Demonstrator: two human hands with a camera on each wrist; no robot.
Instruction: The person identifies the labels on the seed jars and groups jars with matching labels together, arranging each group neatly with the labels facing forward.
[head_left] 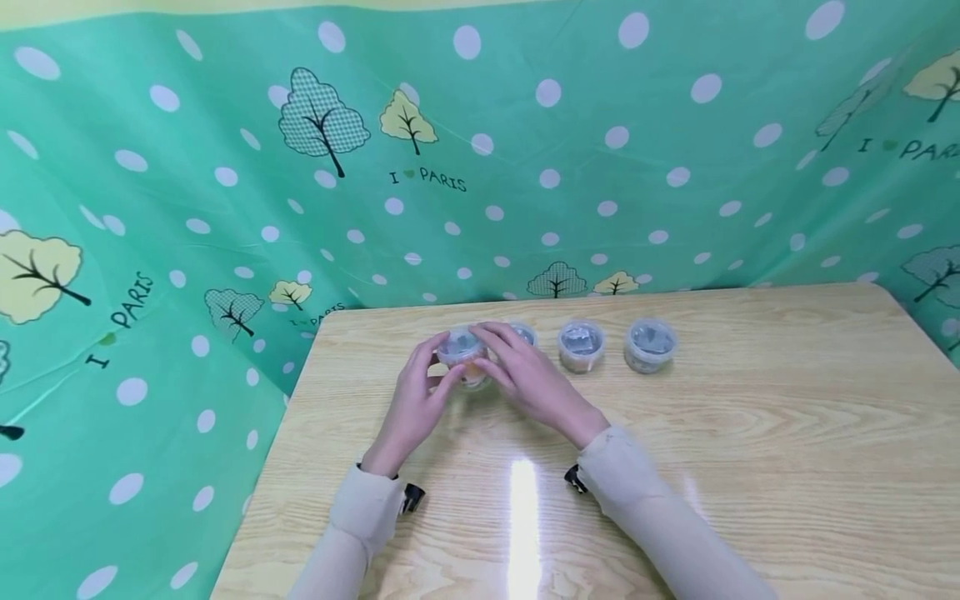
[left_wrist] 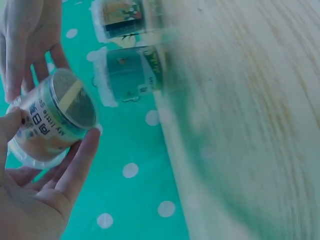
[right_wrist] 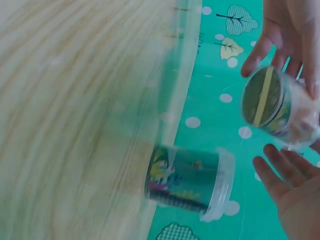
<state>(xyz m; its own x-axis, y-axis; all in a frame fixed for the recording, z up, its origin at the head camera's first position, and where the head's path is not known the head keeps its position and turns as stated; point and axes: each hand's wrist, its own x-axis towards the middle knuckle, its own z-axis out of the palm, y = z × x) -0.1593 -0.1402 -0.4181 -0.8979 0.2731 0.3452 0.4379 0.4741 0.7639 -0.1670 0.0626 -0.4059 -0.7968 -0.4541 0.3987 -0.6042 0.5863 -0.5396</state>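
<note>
While the left hand (head_left: 417,392) pinches the tub (head_left: 474,375) between thumb and fingers, up off the table (head_left: 780,450), the right hand (head_left: 536,375) hangs spread at its other side, and whether it touches the tub cannot be told. The smooth plastic could slip and drop to the tabletop if the left thumb eases too soon. Farther right stand three more tubs (head_left: 581,346); the nearest, partly hidden behind the right hand, could tip if those knuckles swing outward.

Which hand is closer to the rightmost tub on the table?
Right. The right hand is left of the rightmost tub; the left hand is farther left, gripping another tub.
</note>
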